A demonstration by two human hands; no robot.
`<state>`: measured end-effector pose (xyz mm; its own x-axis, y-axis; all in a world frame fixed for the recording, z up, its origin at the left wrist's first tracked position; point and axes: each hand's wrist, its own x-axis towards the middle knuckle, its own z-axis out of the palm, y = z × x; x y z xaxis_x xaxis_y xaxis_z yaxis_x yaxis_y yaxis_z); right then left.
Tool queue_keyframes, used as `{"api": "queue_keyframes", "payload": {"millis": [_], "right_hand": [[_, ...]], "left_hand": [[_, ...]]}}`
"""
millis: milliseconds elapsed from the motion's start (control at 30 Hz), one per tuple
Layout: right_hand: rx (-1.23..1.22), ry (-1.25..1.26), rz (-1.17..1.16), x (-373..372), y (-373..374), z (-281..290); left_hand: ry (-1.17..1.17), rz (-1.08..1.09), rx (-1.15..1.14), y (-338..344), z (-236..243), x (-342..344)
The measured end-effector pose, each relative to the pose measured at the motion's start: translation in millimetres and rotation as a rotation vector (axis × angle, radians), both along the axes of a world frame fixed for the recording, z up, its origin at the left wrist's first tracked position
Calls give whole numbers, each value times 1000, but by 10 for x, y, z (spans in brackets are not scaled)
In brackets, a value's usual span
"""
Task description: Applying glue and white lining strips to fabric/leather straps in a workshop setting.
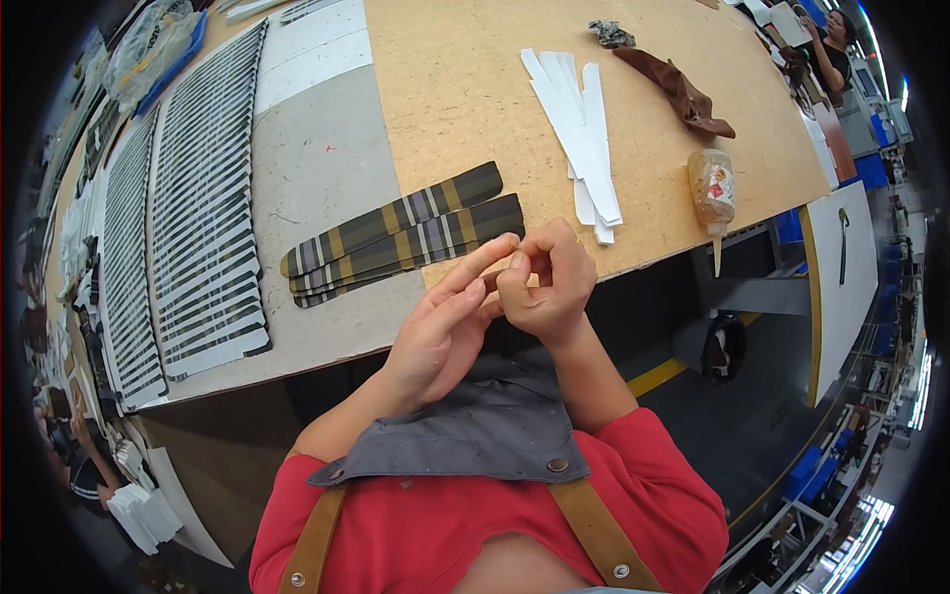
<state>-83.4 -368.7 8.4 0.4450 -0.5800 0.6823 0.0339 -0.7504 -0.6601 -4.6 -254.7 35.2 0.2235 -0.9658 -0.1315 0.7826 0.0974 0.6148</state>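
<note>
Both left hand [433,342] and right hand [551,285] are together mid-frame, their grip unclear; plaid strips [406,249] centre-left look light and flexible, probably best held by one end.

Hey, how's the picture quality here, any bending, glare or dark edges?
In the head view, the table bends along its front edge; in the head view, black surrounds the fisheye image; in the head view, lights glare at lower right, while the left hand, right hand and plaid strips look fairly sharp.
</note>
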Motion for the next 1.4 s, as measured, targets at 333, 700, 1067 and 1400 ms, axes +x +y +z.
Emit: {"api": "queue_keyframes", "payload": {"millis": [333, 700, 1067, 1400], "right_hand": [[172, -15, 223, -405, -262, -128], [154, 138, 37, -753, -434, -61], [108, 38, -222, -915, -403, -116], [993, -373, 313, -1157, -348, -83]], "left_hand": [[122, 14, 138, -258, -111, -125], [-267, 60, 236, -604, -312, -330], [-159, -145, 209, -814, -193, -478], [-10, -177, 115, -828, -259, -417]]}}
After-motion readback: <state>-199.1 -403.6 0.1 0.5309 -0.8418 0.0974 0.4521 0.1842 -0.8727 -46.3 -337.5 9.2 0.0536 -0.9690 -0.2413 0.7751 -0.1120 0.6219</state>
